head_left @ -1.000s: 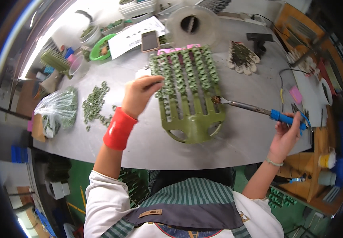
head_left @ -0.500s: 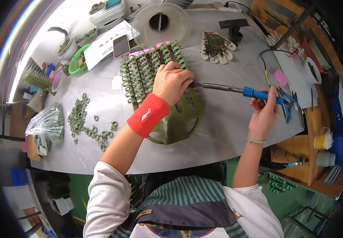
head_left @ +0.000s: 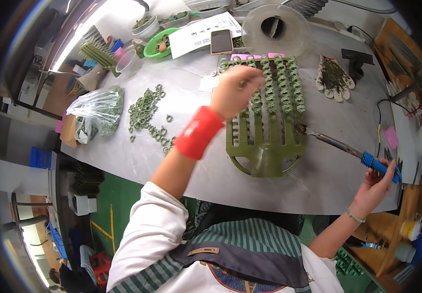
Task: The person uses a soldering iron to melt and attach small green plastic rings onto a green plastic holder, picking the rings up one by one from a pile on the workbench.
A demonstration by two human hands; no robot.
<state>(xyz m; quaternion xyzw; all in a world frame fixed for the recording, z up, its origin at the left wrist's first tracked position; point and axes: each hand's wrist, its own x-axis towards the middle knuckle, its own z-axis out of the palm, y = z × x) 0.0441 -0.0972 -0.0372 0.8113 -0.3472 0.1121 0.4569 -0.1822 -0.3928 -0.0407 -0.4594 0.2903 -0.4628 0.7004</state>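
Right hand (head_left: 373, 189) grasps a blue-handled tool (head_left: 340, 144), tip at the right edge of the green rack (head_left: 265, 155) mid-surface (head_left: 221, 193); left hand (head_left: 235, 93) blurs over the rack's far left, grip unclear; best keep them apart.

– Where's the light from?
– A glaring white strip (head_left: 76, 38) at upper left; the grey surface (head_left: 211, 184) is brightly lit, with a soft sheen.
– And the sharpness?
– The left hand (head_left: 237, 91) looks blurred. Straight edges bend toward the rim; the corners fall to black.
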